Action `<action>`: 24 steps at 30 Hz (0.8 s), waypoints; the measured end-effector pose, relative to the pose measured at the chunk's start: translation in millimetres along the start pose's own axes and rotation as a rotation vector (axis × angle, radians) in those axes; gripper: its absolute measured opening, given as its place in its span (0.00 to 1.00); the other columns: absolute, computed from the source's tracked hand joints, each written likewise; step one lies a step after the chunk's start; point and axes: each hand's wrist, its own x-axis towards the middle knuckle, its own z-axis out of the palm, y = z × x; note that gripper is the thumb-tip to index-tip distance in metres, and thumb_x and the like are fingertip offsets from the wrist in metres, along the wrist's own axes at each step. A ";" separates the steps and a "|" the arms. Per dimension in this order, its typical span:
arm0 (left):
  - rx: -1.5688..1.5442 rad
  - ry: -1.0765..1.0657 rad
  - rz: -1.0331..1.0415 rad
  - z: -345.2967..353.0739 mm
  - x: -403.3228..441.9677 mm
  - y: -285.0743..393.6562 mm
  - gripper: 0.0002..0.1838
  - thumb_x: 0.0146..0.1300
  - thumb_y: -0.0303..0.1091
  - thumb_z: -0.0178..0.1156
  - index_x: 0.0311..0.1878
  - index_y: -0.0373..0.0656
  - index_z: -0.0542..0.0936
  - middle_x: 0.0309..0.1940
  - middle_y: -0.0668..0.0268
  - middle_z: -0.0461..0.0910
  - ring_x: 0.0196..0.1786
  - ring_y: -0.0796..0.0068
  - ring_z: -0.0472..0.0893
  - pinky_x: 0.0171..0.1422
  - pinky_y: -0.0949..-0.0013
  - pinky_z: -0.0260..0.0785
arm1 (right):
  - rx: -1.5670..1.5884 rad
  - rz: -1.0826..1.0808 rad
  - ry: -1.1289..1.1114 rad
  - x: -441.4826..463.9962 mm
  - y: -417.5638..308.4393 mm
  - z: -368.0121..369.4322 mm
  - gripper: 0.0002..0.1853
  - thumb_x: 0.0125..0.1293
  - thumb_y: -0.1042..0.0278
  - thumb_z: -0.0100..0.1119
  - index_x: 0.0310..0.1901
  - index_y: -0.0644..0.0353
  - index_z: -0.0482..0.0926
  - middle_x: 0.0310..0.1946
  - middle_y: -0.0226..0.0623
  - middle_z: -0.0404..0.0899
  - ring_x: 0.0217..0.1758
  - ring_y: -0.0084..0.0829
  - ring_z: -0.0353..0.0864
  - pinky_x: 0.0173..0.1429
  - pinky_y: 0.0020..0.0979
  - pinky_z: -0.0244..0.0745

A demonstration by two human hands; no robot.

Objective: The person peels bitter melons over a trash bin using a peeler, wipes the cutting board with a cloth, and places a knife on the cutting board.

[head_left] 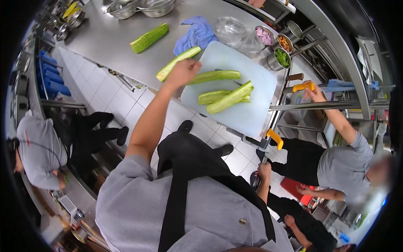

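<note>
My left hand is above the left edge of a white cutting board, fingers curled; whatever they may hold is hidden. Beside it lies a pale, zucchini-like vegetable piece, partly covered by my hand. A longer green piece reaches from under my hand onto the board. Closer to me, two more pieces cross, a pale one on top of a green one. Low on the right, my right hand is closed around a narrow metal tool; its kind is unclear.
A striped green vegetable, blue cloth and clear plastic bag lie on the steel counter. Metal cups hold chopped pink pieces and greens. A co-worker's hand touches a yellow handle at right.
</note>
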 end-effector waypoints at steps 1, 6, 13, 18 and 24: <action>-0.143 0.077 0.091 -16.2 3.6 4.9 0.15 0.71 0.40 0.56 0.39 0.38 0.85 0.29 0.58 0.83 0.34 0.69 0.82 0.42 0.66 0.73 | 0.007 0.023 0.018 -13.3 -2.4 3.6 0.15 0.63 0.73 0.47 0.43 0.79 0.72 0.24 0.53 0.80 0.20 0.41 0.84 0.19 0.39 0.80; -0.910 -0.102 0.308 12.1 -3.6 131.0 0.05 0.63 0.28 0.60 0.33 0.40 0.82 0.27 0.65 0.79 0.32 0.78 0.77 0.38 0.71 0.70 | -0.060 0.103 0.058 -60.7 -1.7 18.2 0.15 0.60 0.75 0.43 0.42 0.79 0.73 0.22 0.54 0.80 0.19 0.42 0.83 0.20 0.39 0.79; -0.379 -0.533 1.168 181.7 -18.0 286.8 0.14 0.68 0.38 0.56 0.52 0.48 0.84 0.51 0.63 0.84 0.56 0.61 0.81 0.69 0.57 0.63 | 0.120 0.102 0.214 -98.4 9.6 40.8 0.16 0.61 0.72 0.46 0.42 0.81 0.71 0.20 0.54 0.78 0.16 0.40 0.82 0.18 0.39 0.79; -0.613 -0.804 0.906 85.0 2.8 239.2 0.22 0.69 0.33 0.58 0.67 0.49 0.76 0.64 0.62 0.78 0.62 0.66 0.80 0.69 0.64 0.69 | 0.202 0.229 0.271 -119.6 48.3 49.9 0.17 0.59 0.75 0.45 0.45 0.81 0.71 0.22 0.55 0.80 0.17 0.42 0.82 0.20 0.40 0.80; 0.518 0.027 0.249 -31.6 70.7 -56.9 0.27 0.64 0.36 0.60 0.65 0.35 0.73 0.58 0.43 0.78 0.62 0.43 0.76 0.68 0.52 0.68 | 0.199 0.345 0.261 -149.0 74.7 69.1 0.17 0.58 0.74 0.45 0.43 0.81 0.74 0.25 0.60 0.81 0.22 0.43 0.85 0.25 0.41 0.81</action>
